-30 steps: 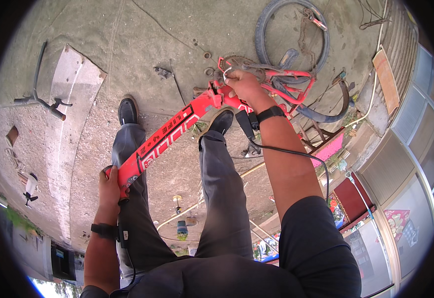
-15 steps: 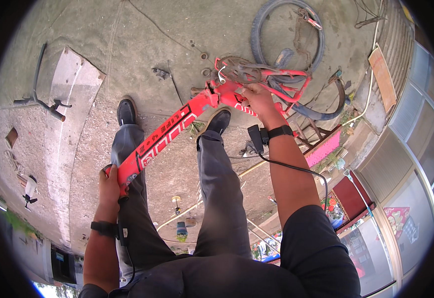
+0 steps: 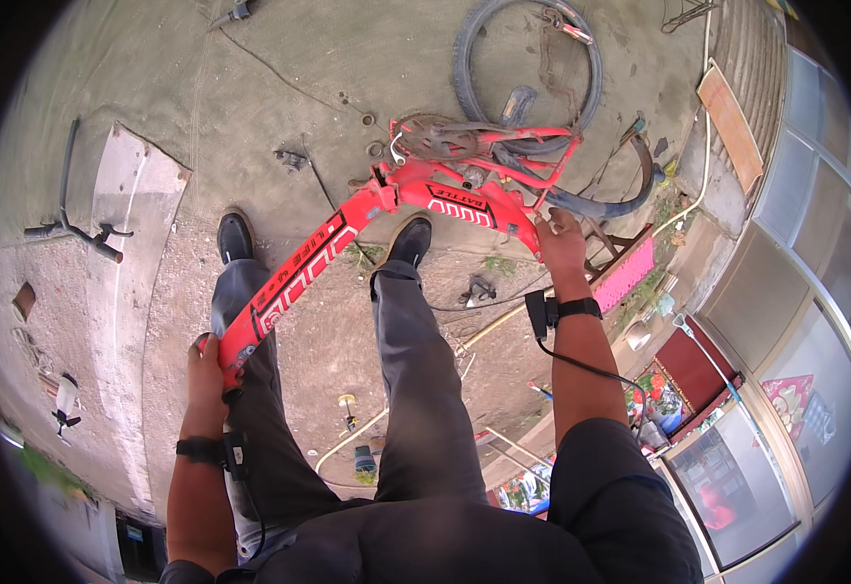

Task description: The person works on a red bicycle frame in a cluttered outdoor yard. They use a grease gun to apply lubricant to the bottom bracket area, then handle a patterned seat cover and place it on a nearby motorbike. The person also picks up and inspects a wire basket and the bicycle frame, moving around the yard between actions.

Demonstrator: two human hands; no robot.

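A red folding-bicycle frame (image 3: 299, 268) stretches slantwise in front of me, with a bent joint near its middle. My left hand (image 3: 208, 368) is closed around its lower left end, beside my left thigh. My right hand (image 3: 561, 243) is at the end of the shorter red tube on the right, fingers curled against it; part of that grip is hidden. A dark chainring (image 3: 435, 137) and a red rear fork (image 3: 542, 175) are joined to the frame at its far side.
A bicycle tyre (image 3: 461, 73) and a loose curved black mudguard (image 3: 630, 200) lie beyond the frame. Far left are a black handlebar (image 3: 67, 185) and a pale slab (image 3: 143, 180). A pink-topped bench (image 3: 625, 273) stands at right, before glazed doors (image 3: 737, 496).
My right hand has moved from near the chainring, right and nearer, to the short tube's end. My left hand keeps its hold. The view has shifted slightly.
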